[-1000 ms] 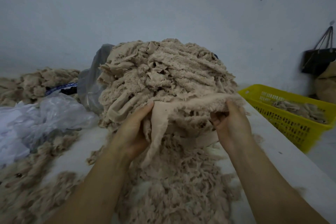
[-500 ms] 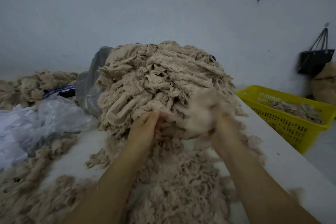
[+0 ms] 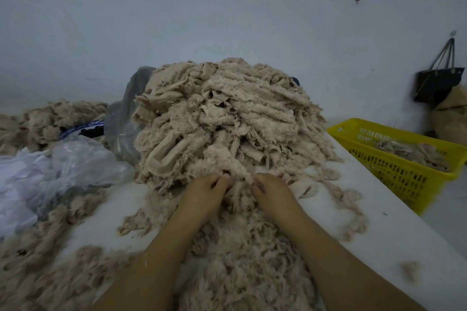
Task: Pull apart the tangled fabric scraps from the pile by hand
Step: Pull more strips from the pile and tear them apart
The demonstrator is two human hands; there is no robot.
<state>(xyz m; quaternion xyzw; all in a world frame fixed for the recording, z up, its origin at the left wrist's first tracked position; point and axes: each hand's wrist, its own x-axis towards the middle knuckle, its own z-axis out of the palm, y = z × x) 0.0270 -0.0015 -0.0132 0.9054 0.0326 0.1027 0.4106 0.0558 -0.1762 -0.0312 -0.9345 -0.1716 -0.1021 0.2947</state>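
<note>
A tall pile of tangled beige fabric scraps (image 3: 227,121) stands in the middle of the white table (image 3: 394,240). At the pile's near foot, my left hand (image 3: 204,192) and my right hand (image 3: 273,192) sit side by side, fingers curled into a clump of scraps (image 3: 238,182) between them. The fingertips of both hands are buried in the fabric. Loose, fluffy pulled-apart scraps (image 3: 242,265) spread over the table between and under my forearms.
A yellow plastic basket (image 3: 394,174) with some scraps stands off the table's right edge. Crumpled clear plastic bags (image 3: 65,166) lie at left, with more scraps (image 3: 53,118) behind them. A dark bag (image 3: 437,83) hangs on the wall at right.
A second ago my hands held a long beige strip stretched out in front of the pile. Both hands have dropped lower and closer together, now digging into the pile's base.
</note>
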